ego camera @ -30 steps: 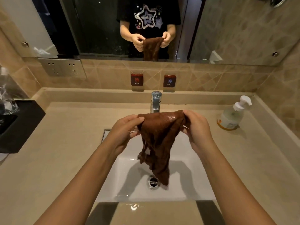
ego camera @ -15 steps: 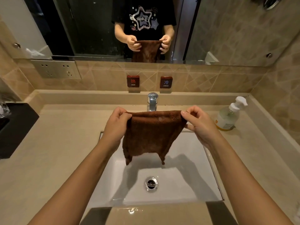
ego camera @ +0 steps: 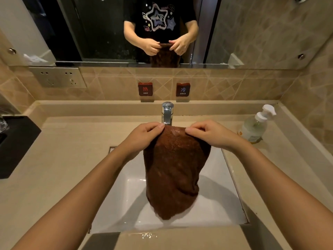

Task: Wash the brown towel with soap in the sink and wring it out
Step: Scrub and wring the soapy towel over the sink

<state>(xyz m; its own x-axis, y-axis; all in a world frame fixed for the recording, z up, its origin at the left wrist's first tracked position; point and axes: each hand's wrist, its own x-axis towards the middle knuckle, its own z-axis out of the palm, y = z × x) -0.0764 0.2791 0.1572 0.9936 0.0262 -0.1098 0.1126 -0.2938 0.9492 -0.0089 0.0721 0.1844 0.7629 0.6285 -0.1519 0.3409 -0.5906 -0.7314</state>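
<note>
The brown towel (ego camera: 173,170) hangs over the white sink (ego camera: 126,201), just in front of the chrome faucet (ego camera: 167,112). My left hand (ego camera: 144,136) pinches its top edge on the left. My right hand (ego camera: 210,134) pinches the top edge on the right, the two hands close together. The cloth drapes down, its lower end near the basin floor and hiding the drain. A clear soap pump bottle (ego camera: 255,127) stands on the counter at the right, apart from both hands. No water runs from the faucet.
The beige counter (ego camera: 59,168) surrounds the sink. A black tray (ego camera: 14,145) sits at the left edge. Hot and cold signs (ego camera: 145,89) are on the tiled wall, a socket plate (ego camera: 57,76) at left. A mirror above reflects the person.
The towel was spread wide between my hands half a second ago. My hands have since come closer together, and the cloth now hangs longer and lower into the sink.
</note>
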